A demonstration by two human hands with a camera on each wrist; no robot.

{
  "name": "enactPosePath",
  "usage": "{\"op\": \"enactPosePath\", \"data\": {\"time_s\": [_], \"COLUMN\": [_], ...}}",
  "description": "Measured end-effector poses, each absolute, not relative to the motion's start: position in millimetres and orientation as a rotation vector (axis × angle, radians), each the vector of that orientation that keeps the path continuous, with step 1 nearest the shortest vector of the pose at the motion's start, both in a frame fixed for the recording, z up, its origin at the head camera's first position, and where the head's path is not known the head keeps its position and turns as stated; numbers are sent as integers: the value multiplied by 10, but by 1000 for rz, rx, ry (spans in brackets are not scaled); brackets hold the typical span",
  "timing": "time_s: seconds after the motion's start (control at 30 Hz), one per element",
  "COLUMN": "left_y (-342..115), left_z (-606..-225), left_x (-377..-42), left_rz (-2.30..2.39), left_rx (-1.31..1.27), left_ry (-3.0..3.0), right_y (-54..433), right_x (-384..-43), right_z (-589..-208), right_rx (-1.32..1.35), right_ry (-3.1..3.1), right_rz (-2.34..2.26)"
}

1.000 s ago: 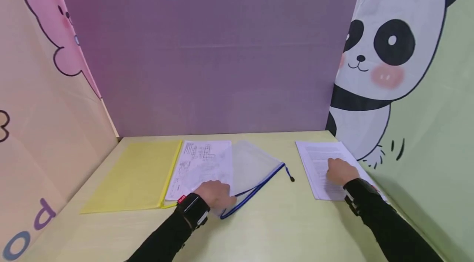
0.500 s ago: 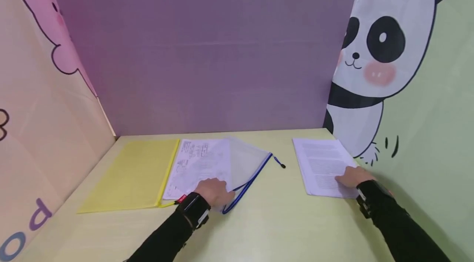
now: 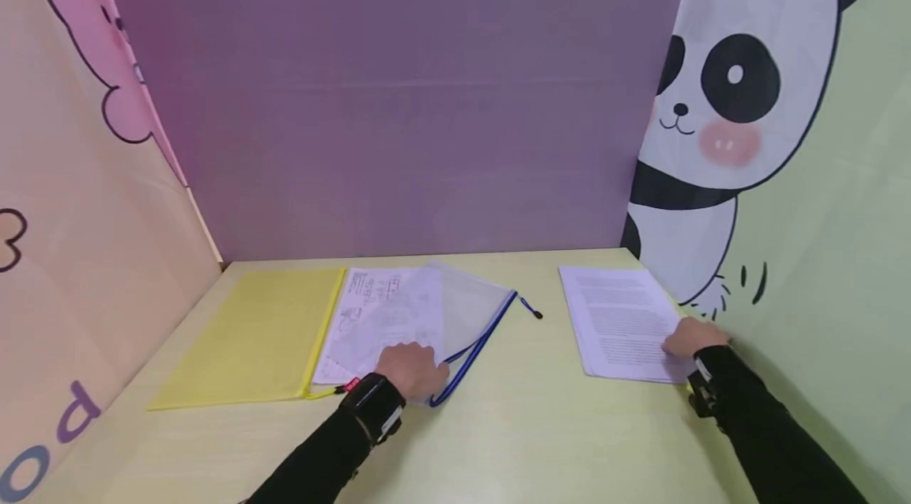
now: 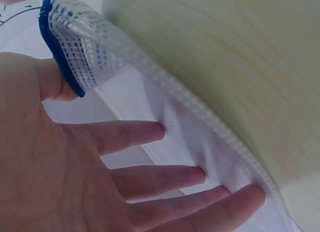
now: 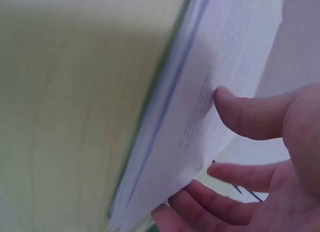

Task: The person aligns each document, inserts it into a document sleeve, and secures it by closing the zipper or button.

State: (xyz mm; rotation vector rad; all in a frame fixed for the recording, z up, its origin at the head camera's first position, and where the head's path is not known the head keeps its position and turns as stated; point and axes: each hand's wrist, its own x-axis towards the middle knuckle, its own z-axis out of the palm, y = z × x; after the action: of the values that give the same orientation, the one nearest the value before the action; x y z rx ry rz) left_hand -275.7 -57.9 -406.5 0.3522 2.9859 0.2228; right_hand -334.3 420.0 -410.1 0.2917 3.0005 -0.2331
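Observation:
A clear mesh zip pouch (image 3: 475,302) with blue zipper edging lies mid-table, overlapping drawing-covered sheets (image 3: 366,314). My left hand (image 3: 409,369) is at its near corner. In the left wrist view its fingers are extended, with fingertips (image 4: 197,174) pressing on the mesh, while the thumb reaches behind the raised blue zipper edge (image 4: 60,56). At the right, a stack of printed papers (image 3: 619,322) lies on the table. My right hand (image 3: 692,338) grips its right edge, thumb on the printed top sheet and other fingers curled at the edge.
A yellow zip pouch (image 3: 249,338) lies flat on the left of the table (image 3: 534,433), its pull tab near my left wrist. A purple backdrop (image 3: 427,92) stands behind. A panda-printed wall (image 3: 818,267) borders the right side, close to my right hand.
My right hand has moved from the middle of the paper stack to its right edge and taken hold there. My left hand has stayed at the mesh pouch; its blue edge has shifted slightly left.

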Motion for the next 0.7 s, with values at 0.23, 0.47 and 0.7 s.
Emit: {"op": "enactPosePath", "data": {"time_s": [0.23, 0.47, 0.7], "left_y": [-592, -598, -577], "left_z": [-4072, -4057, -4086], "left_x": [-2767, -2766, -2768], "left_rz": [248, 290, 285], "left_rx": [353, 338, 339], "left_ry": [2980, 2962, 2981], "right_y": [4185, 4256, 4164], "right_x": [-3376, -3431, -3475], "right_z": [-4088, -4171, -4191], "right_rx": [263, 364, 407], "right_ry": [2895, 2775, 2804], "right_rz": [-479, -697, -722]}}
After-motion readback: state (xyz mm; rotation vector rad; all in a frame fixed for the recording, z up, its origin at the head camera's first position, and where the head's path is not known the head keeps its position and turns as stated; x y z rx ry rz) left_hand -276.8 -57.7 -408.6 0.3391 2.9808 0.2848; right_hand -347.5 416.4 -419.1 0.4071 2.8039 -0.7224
